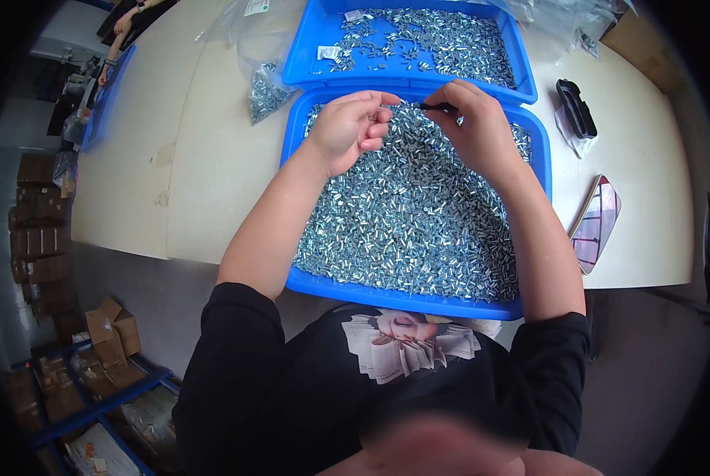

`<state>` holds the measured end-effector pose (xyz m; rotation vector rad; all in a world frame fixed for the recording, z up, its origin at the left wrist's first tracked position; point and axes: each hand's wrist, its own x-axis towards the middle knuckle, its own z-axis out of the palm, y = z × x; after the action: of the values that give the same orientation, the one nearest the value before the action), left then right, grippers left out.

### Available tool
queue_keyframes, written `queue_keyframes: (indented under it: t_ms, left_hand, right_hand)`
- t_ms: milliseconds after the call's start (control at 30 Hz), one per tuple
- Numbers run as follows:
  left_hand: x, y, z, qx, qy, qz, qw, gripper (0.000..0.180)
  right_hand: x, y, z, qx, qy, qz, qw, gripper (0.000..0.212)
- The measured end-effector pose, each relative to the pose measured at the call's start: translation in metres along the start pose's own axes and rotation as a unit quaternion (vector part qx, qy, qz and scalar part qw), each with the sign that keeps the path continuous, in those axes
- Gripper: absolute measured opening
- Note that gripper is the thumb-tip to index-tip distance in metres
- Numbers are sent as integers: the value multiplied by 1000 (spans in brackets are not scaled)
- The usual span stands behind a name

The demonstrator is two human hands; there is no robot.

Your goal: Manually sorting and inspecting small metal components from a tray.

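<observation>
Both hands hover over the far part of a blue tray (402,302) heaped with small shiny metal cylindrical pieces (410,214). My left hand (351,131) has thumb and forefinger pinched together, the other fingers curled. What its fingertips hold is too small to make out. Facing it, my right hand (478,127) grips a thin black tool (436,106), whose tip points toward the left fingertips. The tool's exact kind does not show. A shiny metal bit (460,120) appears by the right fingers.
Behind stands a second blue tray (291,59) with more pieces. A clear bag of pieces (267,95) lies to its left. On the right are an open black case (577,109), a phone-like slab (595,226) and a cardboard box (644,51). Another person's hand (122,25) shows far left.
</observation>
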<state>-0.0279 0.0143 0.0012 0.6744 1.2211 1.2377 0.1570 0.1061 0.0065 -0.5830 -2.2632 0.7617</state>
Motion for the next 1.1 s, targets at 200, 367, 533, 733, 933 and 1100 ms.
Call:
queue_keyframes:
  t_ms: [200,367,533,733,933,1100]
  left_hand:
    - [3,-1,1,-92,-31,-13,995,23]
    - [6,-5,-4,-96,-55,-20,994,22]
    - [6,-5,-2,-86,-28,-37,995,21]
    - [2,-6,8,-5,-41,44,998,20]
    - [0,-7,15,67,-33,120,990,23]
    - [3,-10,13,107,-32,137,984,23]
  right_hand:
    - [1,-2,3,11,-5,1,1000,13]
    - [2,-3,2,46,5,13,999,15]
    - [2,-3,3,48,10,17,999,15]
    - [1,2,7,22,19,16,999,15]
    - [0,-1,6,1,12,5,1000,13]
    - [1,-3,3,-39,-9,-6,999,11]
